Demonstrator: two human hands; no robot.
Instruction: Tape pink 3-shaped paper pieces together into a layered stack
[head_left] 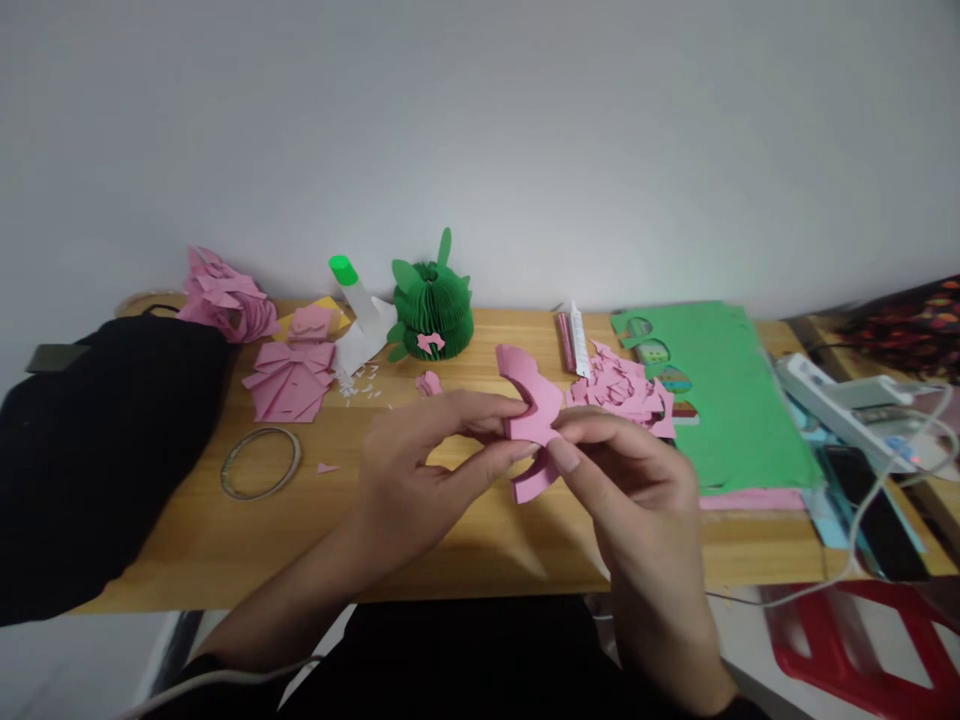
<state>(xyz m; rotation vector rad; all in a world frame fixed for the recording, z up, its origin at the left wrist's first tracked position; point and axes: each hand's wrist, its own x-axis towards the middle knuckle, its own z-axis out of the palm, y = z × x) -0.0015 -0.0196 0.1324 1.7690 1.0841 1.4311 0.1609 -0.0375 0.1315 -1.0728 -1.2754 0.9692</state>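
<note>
My left hand pinches a pink paper cut-out between thumb and fingers, over the middle of the table. It looks like a stack of layers with a wavy, curved outline. On its right side, my right hand grips the same piece with thumb and fingertips near its narrow middle. Behind the hands stands a green pleated paper figure with leaf shapes and a small pink bow on its front. A small pink cut-out lies just in front of it.
Pink paper scraps and green sheets lie to the right, before a power strip and a phone. Leftward are folded pink paper, a green-capped bottle, a tape roll and a black cloth item.
</note>
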